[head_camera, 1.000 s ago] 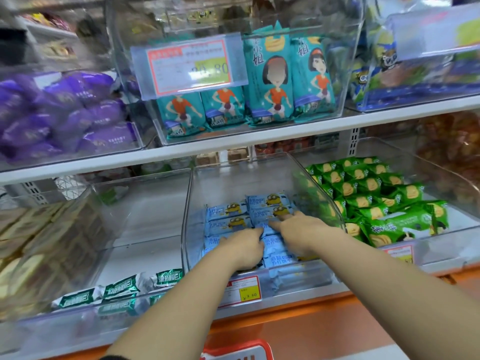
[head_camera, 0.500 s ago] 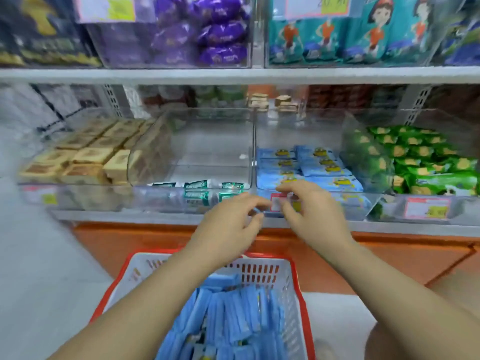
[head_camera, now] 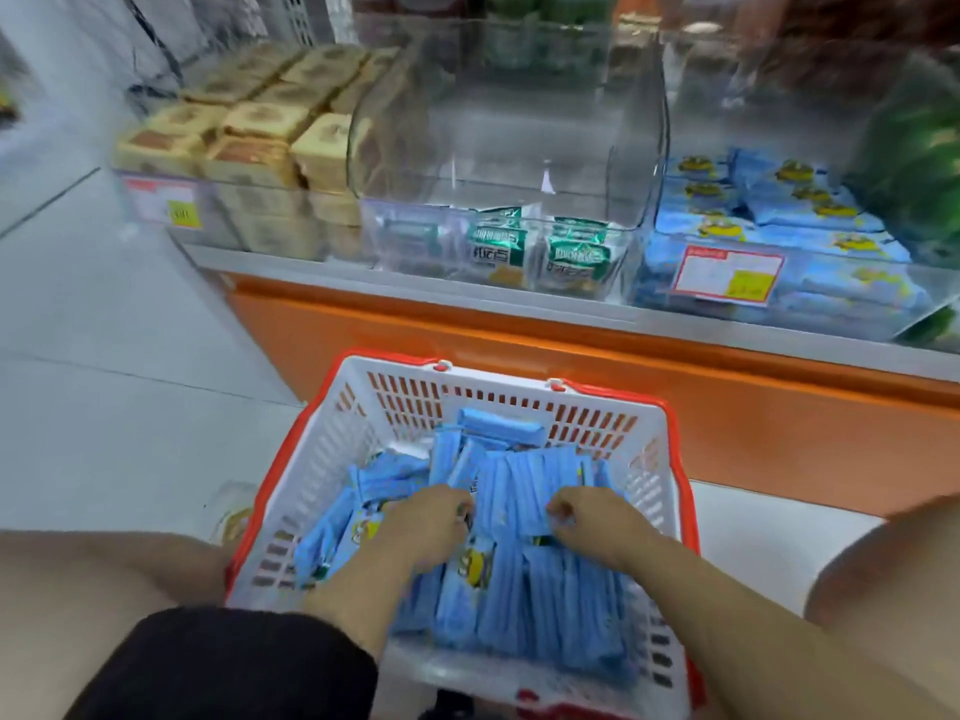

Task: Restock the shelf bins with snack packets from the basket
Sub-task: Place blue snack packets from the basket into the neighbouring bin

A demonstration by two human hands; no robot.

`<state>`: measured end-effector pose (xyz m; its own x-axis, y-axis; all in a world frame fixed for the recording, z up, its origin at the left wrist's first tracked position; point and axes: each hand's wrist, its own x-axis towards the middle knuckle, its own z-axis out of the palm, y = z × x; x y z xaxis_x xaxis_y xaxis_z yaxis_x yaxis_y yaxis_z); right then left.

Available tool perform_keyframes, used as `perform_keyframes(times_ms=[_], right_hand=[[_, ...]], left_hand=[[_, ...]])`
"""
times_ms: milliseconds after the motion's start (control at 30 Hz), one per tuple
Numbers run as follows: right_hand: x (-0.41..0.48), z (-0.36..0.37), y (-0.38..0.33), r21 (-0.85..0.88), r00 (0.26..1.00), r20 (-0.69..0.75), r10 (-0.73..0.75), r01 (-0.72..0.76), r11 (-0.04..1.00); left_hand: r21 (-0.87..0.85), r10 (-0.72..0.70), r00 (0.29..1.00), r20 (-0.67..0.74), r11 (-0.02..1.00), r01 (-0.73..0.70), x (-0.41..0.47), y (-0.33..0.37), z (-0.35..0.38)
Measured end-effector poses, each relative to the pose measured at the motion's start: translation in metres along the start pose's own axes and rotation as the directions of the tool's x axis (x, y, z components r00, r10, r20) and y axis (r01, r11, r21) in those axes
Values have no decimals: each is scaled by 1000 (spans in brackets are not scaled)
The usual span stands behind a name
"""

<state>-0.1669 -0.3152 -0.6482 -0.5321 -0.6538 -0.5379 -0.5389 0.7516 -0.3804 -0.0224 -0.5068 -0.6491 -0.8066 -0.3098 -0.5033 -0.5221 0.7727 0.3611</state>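
The middle bin [head_camera: 467, 148] is open on top with room behind its green packets [head_camera: 535, 252]; blue packets [head_camera: 545, 589] crowd the basket [head_camera: 332, 459].

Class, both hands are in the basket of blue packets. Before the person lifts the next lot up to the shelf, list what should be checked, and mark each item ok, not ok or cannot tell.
1. Grip of the left hand on the blue packets: ok, its fingers curl into them.
2. Grip of the right hand: ok, it pinches packets at its fingertips.
3. How many packets each grip holds: cannot tell, the picture is blurred.
4. Stock in the basket: ok, many packets remain.
5. Room in the blue bin on the shelf: ok, its packets lie well below the side wall's top.
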Motion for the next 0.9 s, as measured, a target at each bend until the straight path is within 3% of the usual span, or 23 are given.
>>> perform_keyframes(times_ms=[100,233,500,567,667,800,900], right_hand=[[4,14,2,-87,985,170,9,6,996],[5,29,6,-146,952,297,74,-31,989],[3,37,5,-114,951,298,85,-53,992],[2,35,4,-122,950,302,78,-43,992],[-2,33,4,-120,948,307,87,-52,991],[-4,21,-1,-71,990,101,98,-91,993],[-6,-6,-18,93,993,-117,-13,24,995]], left_hand=[[78,-72,990,123,995,63,6,-16,28],[16,-75,973,219,997,73,11,-12,47],[202,-138,960,243,975,89,1,8,63],[137,-175,952,251,980,144,2,11,66],[-146,-165,950,266,967,209,6,14,67],[-304,-83,978,193,942,140,5,15,39],[-407,-23,997,74,912,51,6,16,-1]])
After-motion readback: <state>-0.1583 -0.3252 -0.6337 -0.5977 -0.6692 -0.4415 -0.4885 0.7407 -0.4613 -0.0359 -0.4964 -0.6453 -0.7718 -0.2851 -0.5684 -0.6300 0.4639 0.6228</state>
